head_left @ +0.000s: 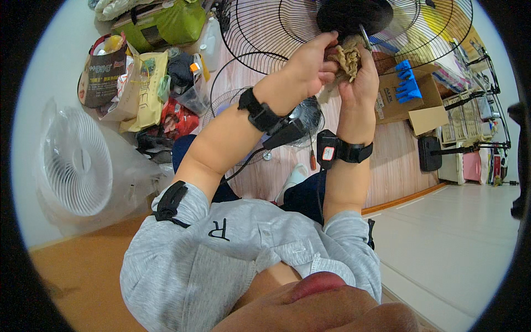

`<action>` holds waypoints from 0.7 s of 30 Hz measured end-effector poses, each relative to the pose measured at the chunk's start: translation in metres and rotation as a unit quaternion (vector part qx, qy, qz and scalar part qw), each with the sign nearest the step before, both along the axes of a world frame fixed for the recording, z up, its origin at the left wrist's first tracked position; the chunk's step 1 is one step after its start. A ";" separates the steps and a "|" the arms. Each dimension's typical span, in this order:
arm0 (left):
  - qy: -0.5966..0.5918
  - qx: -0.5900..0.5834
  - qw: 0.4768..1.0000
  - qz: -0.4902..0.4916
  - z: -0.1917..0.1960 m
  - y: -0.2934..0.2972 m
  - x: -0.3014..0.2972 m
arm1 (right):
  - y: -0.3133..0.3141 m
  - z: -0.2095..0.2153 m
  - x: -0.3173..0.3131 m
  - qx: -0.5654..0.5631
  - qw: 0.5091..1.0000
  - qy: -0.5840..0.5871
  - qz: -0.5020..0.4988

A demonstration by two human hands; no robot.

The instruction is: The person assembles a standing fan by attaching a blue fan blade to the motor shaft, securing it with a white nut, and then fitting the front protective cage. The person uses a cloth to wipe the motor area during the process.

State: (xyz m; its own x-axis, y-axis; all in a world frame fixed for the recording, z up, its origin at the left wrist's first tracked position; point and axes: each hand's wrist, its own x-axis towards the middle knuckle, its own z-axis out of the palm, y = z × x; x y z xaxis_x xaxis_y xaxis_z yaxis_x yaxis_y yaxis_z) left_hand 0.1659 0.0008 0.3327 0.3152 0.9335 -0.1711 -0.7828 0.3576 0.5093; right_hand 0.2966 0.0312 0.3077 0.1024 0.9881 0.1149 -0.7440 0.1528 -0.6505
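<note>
Currently both hands meet near the top of the frame, just right of centre, beside the dark middle of a black wire fan guard [354, 15]. The right hand [362, 77] is closed round a crumpled tan cloth [348, 60], near a thin metal rod [365, 37]. The left hand [312, 67] comes in from the other side, half open with its fingers curled towards the cloth and its thumb raised; the folds crowd its fingertips, so I can't tell whether it grips any of it. Below them, around mid-frame, a red-handled tool [312, 160] lies on the wood-patterned floor [390, 180]. A cardboard box [395, 105] sits at the upper right, with something bright blue [407, 83] at its edge. Over at the left of the frame stands a white round grille [77, 160] in clear plastic, and a green bag [182, 27] fills part of the upper left.
</note>
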 end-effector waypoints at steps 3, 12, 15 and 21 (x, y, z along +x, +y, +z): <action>0.239 0.184 0.928 0.219 -0.006 -0.032 0.000 | 0.001 0.002 -0.009 0.005 1.000 0.015 -0.022; 0.553 0.414 0.309 0.654 0.033 -0.060 -0.095 | 0.004 0.013 -0.018 0.004 1.000 -0.007 -0.015; 0.635 0.390 0.254 0.616 0.048 -0.038 -0.123 | 0.007 0.013 -0.022 -0.019 1.000 0.019 -0.012; 0.608 0.351 0.519 0.487 0.046 -0.037 -0.125 | 0.012 0.017 -0.022 -0.037 0.999 0.015 -0.011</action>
State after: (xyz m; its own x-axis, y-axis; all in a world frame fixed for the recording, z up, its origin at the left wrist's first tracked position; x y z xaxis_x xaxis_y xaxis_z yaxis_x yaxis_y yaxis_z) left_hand 0.0409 -0.0361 0.3786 -0.3072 0.5164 0.7994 0.6354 -0.5140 0.5762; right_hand 0.2743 0.0429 0.3245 0.1268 0.9912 0.0380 -0.7597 0.1216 -0.6388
